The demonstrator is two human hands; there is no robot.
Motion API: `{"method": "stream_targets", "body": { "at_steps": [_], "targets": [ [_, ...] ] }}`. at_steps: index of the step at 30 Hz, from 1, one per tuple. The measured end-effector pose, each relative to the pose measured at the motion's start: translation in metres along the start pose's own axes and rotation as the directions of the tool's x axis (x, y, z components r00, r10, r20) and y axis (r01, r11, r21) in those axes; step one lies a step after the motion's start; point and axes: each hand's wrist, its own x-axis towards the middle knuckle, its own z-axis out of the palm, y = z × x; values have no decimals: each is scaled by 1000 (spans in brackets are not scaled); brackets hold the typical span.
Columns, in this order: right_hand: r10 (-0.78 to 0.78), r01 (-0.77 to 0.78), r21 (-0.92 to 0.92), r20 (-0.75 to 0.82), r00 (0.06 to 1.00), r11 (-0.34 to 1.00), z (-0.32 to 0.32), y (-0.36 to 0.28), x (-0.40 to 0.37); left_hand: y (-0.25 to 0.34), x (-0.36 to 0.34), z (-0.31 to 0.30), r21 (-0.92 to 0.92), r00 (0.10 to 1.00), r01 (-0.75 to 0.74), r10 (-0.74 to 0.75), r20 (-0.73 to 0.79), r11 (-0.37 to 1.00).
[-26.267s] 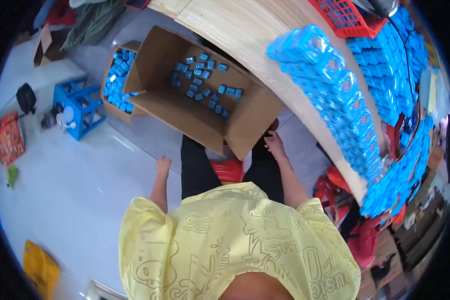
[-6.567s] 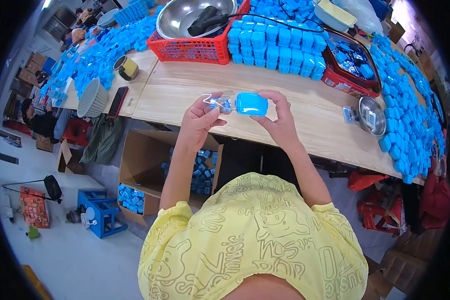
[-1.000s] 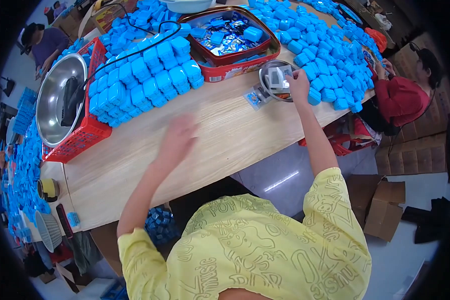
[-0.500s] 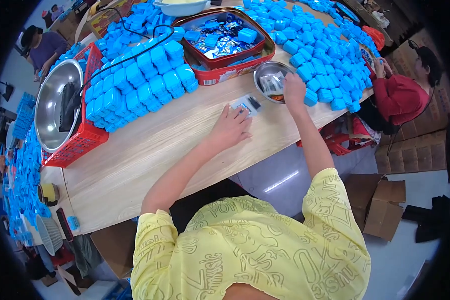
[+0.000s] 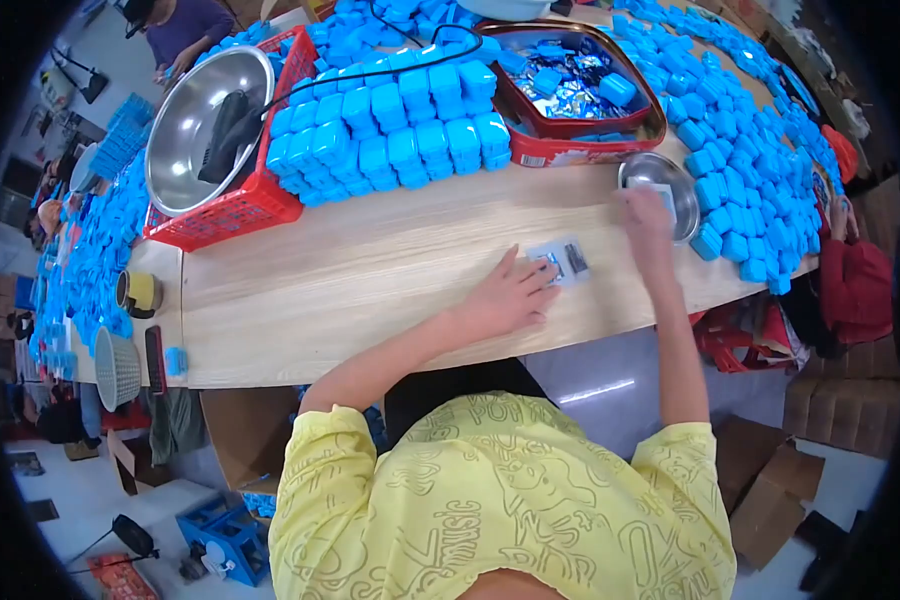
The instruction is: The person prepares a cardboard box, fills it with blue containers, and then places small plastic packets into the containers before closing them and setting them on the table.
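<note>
My left hand lies on the wooden table with its fingers spread, the fingertips resting on a small clear plastic packet with a dark piece and blue print inside. Slightly blurred, my right hand is at the near left side of a small steel bowl. Its fingers are pinched on another small clear packet, partly hidden by the hand.
Blue boxes stand stacked behind my hands, beside a red tin of foil sachets. A loose pile of blue boxes spreads right. A red basket carries a large steel bowl. A co-worker in red sits right.
The view has swung, shifting the table to the right in the picture. My right hand has drawn back from inside the bowl to its near left edge, with a packet in its fingers.
</note>
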Motion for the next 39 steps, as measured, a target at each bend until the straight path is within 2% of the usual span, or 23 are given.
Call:
{"method": "stream_targets", "body": {
  "at_steps": [2,4,6,7,10,13,15,16,17,18,19,20,21,22,24,25,26,28,30,31,34,36,39],
  "targets": [
    [-60,58,97,19,998,994,31,-23,-23,-3,1,0,-55,995,69,-72,-63,996],
    [67,-97,120,231,971,988,35,-44,-28,-8,4,5,-115,992,76,-87,-86,990],
    [85,-108,90,231,969,990,32,-50,-29,-21,1,9,-372,876,301,-409,-257,878],
    [76,-95,74,230,970,993,32,-52,-29,-21,5,7,-380,880,299,-407,-246,876],
    [86,-103,45,282,955,994,33,-52,-31,-20,14,-3,-212,861,422,-463,-212,881],
    [112,-124,8,373,921,992,31,-52,-31,-16,29,-4,-217,869,415,-455,-192,884],
    [256,-369,155,483,837,916,31,-51,-33,-14,36,-1,-206,867,422,-459,-193,883],
    [295,-475,222,546,784,851,34,-53,-29,-17,39,1,-288,885,412,-455,-100,865],
    [262,-449,240,548,795,861,39,-54,-29,-22,40,0,-363,896,410,-444,-11,837],
    [217,-438,382,499,839,813,43,-54,-34,-23,41,-4,-342,885,429,-465,-27,836],
    [180,-419,516,449,875,747,47,-56,-36,-20,40,-5,-510,828,530,-543,138,678],
    [148,-401,530,455,878,747,48,-60,-35,-20,36,-9,-635,760,613,-571,311,470],
    [156,-401,494,465,872,771,47,-66,-33,-24,27,-14,-627,746,624,-594,301,466],
    [166,-401,456,472,866,795,45,-71,-31,-27,18,-20,-586,779,546,-620,93,598],
    [158,-386,427,477,865,818,42,-76,-27,-38,0,-34,-396,786,403,-534,-313,825],
    [207,-415,362,492,846,835,41,-77,-25,-51,-12,-48,-214,735,461,-506,-452,861],
    [256,-442,294,503,825,847,41,-78,-24,-71,-26,-69,-31,685,525,-444,-578,851],
    [297,-463,228,515,804,857,41,-83,-24,-111,-60,-111,167,558,697,-380,-738,698],
    [313,-473,260,479,820,841,42,-88,-26,-147,-89,-142,283,508,793,-330,-796,539],
    [324,-480,276,460,827,833,43,-90,-27,-156,-97,-150,286,508,794,-328,-796,536],
    [245,-361,289,369,897,887,54,-81,-33,-169,-105,-169,493,634,773,-501,-589,399],
    [209,-306,286,323,923,908,56,-80,-37,-173,-98,-162,447,607,794,-499,-619,411],
    [265,-375,304,349,899,876,58,-81,-37,-178,-85,-151,348,538,835,-500,-679,426]
  ]
}}
